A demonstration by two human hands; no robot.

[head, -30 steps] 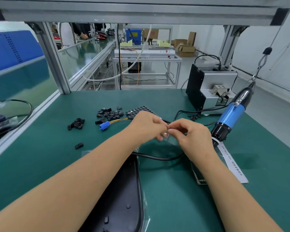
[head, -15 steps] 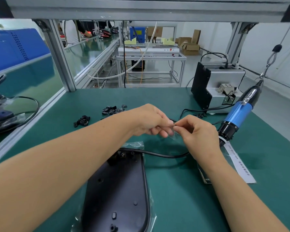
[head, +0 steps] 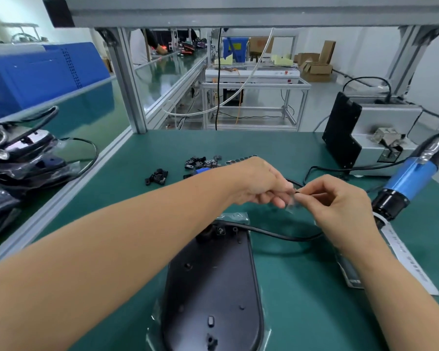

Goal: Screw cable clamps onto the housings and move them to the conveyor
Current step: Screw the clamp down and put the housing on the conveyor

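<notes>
A black oval housing [head: 213, 287] lies in clear plastic wrap on the green table in front of me. Its black cable [head: 276, 234] leaves the far end and loops right, then up to my hands. My left hand [head: 261, 183] and my right hand [head: 340, 201] meet above the table and both pinch the cable end, where a small clear plastic piece [head: 293, 205] hangs. Loose black cable clamps [head: 202, 162] lie beyond my left hand, with a smaller pile [head: 157, 176] to their left.
A blue electric screwdriver [head: 406, 181] hangs at the right beside a grey screw feeder [head: 380, 138]. A white paper strip [head: 406, 259] lies under my right forearm. Bagged housings [head: 18, 158] are stacked on the conveyor at the left. An aluminium post [head: 129, 82] stands behind.
My view has shifted back, so more of the housing shows below my arms. Both hands stay together on the cable end and have drifted slightly right.
</notes>
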